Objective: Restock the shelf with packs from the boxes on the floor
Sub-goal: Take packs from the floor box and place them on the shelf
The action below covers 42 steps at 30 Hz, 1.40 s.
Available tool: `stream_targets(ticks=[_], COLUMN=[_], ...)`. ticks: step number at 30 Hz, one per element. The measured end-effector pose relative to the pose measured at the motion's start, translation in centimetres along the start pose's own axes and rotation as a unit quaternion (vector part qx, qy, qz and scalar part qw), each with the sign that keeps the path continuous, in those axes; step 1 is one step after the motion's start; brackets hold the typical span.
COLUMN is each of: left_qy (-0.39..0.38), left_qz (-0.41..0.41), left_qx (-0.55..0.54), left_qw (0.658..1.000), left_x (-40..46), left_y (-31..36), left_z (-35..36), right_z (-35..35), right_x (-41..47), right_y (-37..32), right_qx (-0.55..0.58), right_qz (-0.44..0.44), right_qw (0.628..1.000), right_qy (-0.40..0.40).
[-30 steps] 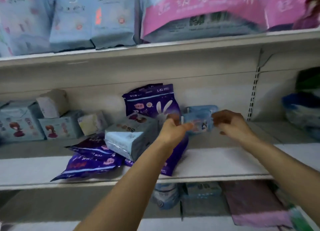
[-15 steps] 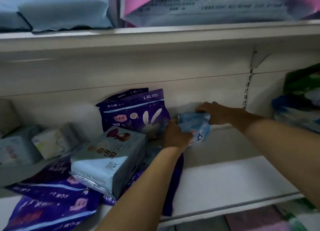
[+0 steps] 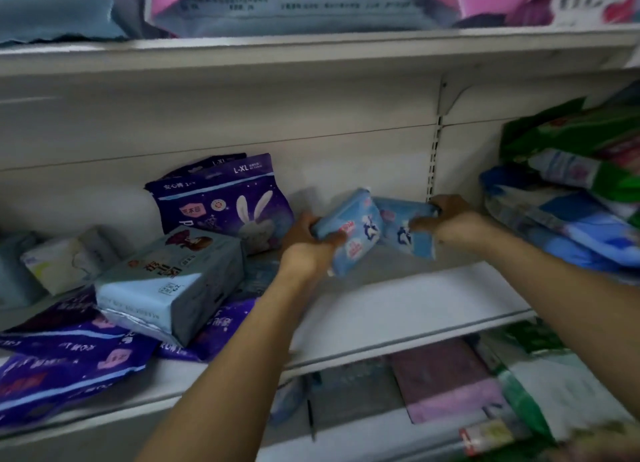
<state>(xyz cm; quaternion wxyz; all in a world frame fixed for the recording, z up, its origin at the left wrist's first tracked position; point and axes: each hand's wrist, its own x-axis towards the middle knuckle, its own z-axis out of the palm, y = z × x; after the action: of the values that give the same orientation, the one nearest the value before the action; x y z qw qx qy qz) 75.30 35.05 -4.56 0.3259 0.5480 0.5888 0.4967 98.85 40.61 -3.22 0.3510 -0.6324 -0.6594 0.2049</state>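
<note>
Left hand (image 3: 304, 250) fingers grip one blue pack (image 3: 349, 233); right hand (image 3: 453, 222) fingers pinch another (image 3: 405, 229), touching, over the shelf (image 3: 398, 309).

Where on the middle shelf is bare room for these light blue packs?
Free: the white shelf board between the grey-blue pack and the stacked packs at right, below both hands. Crowded: the left end, purple packs overlapping.

A purple rabbit-print pack (image 3: 225, 203) marked "L-XL" stands upright against the white back panel (image 3: 346, 150). A grey-blue pack (image 3: 173, 281) lies tilted on flat purple packs (image 3: 69, 357). Green and blue packs (image 3: 568, 215) are piled at the right, beside a slotted upright (image 3: 433, 163).
</note>
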Motion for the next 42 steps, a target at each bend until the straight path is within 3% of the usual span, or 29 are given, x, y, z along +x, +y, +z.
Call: stream_targets(ticks=[3, 10, 14, 24, 30, 33, 42], left_qy=[0.033, 0.030, 0.027, -0.046, -0.167, -0.156, -0.074], left_qz=[-0.020, -0.057, -0.115, -0.246, -0.292, -0.279, -0.222], left_qx=[-0.124, -0.248, -0.260, -0.208, -0.145, -0.115, -0.235], left_qw=[0.992, 0.967, 0.958, 0.946, 0.931, 0.940, 0.943], left_x=[-3.7, -13.8, -19.9, -31.2, -33.9, -33.6, -32.1], left_y=[0.8, 2.4, 1.4, -3.7, -5.0, -4.4, -1.7], left_z=[1.3, 6.5, 9.8, 20.8, 26.8, 26.9, 19.4], right_z=[-2.5, -7.4, -9.9, -12.9, -13.7, -13.9, -10.8], right_x=[-4.7, -14.3, -19.3, -29.5, -31.3, -30.8, -29.0], right_y=[1.9, 5.8, 8.9, 21.8, 27.4, 27.1, 19.2], right_qx=[0.178, 0.243, 0.234, 0.162, 0.088, 0.077, 0.145], right_qz=[0.024, -0.003, 0.003, 0.126, 0.182, 0.170, 0.021], right_qw=[0.984, 0.967, 0.968, 0.978, 0.979, 0.982, 0.988], right_qy=[0.024, 0.079, 0.091, 0.030, 0.009, 0.007, -0.050])
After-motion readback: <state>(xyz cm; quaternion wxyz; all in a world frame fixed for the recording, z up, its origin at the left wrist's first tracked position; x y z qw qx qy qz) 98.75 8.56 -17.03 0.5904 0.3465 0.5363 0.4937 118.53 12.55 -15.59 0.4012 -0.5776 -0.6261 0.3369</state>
